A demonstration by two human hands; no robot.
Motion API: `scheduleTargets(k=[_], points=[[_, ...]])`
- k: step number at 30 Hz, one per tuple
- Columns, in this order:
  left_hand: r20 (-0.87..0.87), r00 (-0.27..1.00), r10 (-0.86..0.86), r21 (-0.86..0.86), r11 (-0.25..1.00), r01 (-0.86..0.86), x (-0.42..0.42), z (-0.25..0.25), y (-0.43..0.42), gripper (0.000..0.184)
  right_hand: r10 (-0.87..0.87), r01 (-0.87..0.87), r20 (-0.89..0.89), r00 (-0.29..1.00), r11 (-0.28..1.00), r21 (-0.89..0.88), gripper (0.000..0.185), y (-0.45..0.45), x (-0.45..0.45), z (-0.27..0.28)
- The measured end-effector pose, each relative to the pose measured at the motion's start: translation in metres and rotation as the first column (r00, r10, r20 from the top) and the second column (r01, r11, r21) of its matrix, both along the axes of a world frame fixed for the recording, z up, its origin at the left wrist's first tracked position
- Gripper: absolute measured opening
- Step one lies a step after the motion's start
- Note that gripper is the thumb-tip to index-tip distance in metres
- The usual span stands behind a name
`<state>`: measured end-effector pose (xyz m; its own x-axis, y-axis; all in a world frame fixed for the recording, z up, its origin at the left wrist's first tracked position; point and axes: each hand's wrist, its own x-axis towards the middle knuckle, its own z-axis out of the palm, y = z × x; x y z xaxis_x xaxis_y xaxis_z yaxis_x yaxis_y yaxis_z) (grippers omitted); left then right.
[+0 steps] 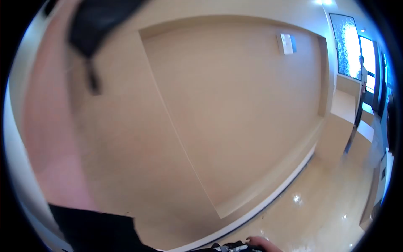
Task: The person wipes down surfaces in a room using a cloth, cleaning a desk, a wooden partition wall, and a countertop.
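My bare left forearm [54, 126] rises along the left side, blurred, out of a black sleeve [96, 224]. The left hand itself is beyond the upper edge. Near the top of that arm hangs a dark, blurred cloth-like thing [94, 27] with a narrow strap-like end; whether the hand holds it is hidden. At the bottom edge, part of my right hand [262, 242] shows, cut off by the frame. It is close to black fabric with a white print [233, 247]. Too little of its fingers shows to tell their grip.
A beige wall with a recessed panel [243, 101] fills the middle. On it sits a small white box-like fixture [287, 44]. A shiny floor [310, 201] runs along the wall's base. Box-like blocks [344, 105], a person [362, 77] and bright windows [367, 54] are at right.
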<state>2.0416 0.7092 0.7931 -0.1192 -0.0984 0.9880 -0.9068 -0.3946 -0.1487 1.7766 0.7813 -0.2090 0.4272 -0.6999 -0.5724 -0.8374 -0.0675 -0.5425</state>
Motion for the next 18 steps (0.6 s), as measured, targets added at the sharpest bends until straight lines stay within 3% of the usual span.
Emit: scheduleTargets(k=[2,6,13,18], points=[[-0.038,0.998,0.059,-0.049,0.997,-0.06,0.055,0.024,0.015,0.073,0.013,-0.019,0.069,0.998,0.996,0.089,0.064,-0.001,0.001,0.002],[-0.102,0.982,0.162,-0.089,0.981,-0.171,0.162,0.037,0.034,0.072,0.112,-0.117,0.055,0.992,0.987,0.108,0.06,-0.001,0.019,0.044],[-0.189,0.947,0.258,-0.09,0.956,-0.279,0.295,0.005,0.064,0.072,0.27,-0.287,0.131,0.954,0.949,0.128,0.061,-0.004,0.021,0.028],[-0.21,0.932,0.294,-0.085,0.945,-0.317,0.323,-0.028,0.082,0.072,0.344,-0.361,0.117,0.932,0.912,0.194,0.061,0.003,0.01,0.014]])
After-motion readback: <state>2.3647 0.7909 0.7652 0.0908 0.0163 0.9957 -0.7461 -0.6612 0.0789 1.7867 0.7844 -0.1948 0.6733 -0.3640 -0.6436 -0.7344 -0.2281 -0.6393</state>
